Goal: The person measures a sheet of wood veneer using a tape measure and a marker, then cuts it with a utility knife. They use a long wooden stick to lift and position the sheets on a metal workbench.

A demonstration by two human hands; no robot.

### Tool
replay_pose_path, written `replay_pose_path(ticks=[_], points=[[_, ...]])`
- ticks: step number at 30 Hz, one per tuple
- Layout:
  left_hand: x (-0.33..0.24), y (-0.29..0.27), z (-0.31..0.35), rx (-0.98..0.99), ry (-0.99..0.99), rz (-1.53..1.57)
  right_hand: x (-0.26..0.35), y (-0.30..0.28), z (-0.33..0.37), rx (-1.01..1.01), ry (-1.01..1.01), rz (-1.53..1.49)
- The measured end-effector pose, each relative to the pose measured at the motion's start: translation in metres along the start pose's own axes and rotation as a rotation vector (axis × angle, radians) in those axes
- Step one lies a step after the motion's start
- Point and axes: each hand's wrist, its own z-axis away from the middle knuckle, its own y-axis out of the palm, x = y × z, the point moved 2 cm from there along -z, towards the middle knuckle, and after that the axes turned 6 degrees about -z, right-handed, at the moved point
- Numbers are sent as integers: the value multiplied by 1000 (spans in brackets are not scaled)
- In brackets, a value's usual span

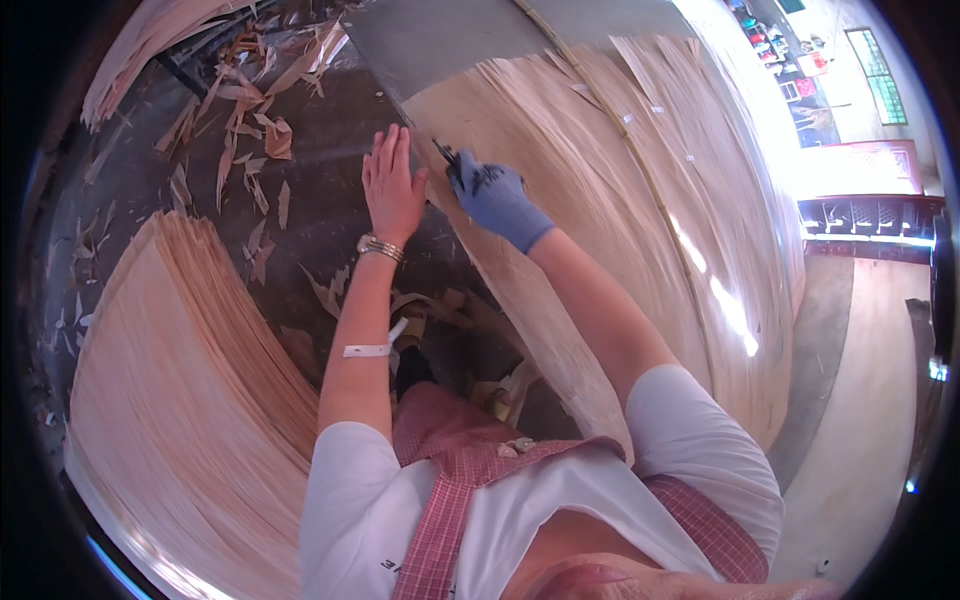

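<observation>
Wood veneer sheets (540, 130) cover the worktable in front of me and to the right. At their left edge my left hand (394, 188), bare and with a watch at the wrist, lies flat with its fingers stretched out. Just right of it, my right hand (492, 200) wears a blue-grey glove with dark patches. Its fingers are closed round a small dark hand tool (453, 170), held over the veneer's edge. The tool's exact kind is mostly hidden by the glove.
A long thin wooden stick (640, 165) lies across the veneer. To my left stands a tall stack of veneer sheets (170, 350). Torn veneer scraps (277, 137) litter the dark floor. Far right are a bench (870, 215) and a pale floor strip (860, 400).
</observation>
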Motion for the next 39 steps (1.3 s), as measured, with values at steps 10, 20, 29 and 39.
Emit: replay_pose_path(ticks=[10, 20, 29, 39], points=[[42, 10, -98, 308, 547, -45, 5, 25, -56, 43, -9, 82], [38, 1, -109, 321, 607, -65, -7, 25, 86, 174, -66, 317], [-81, -11, 21, 320, -150, -21, -31, 38, 208, 282, 292, 104], [-124, 19, 110, 513, -407, -255, -60, 16, 470, 599, 369, 136]])
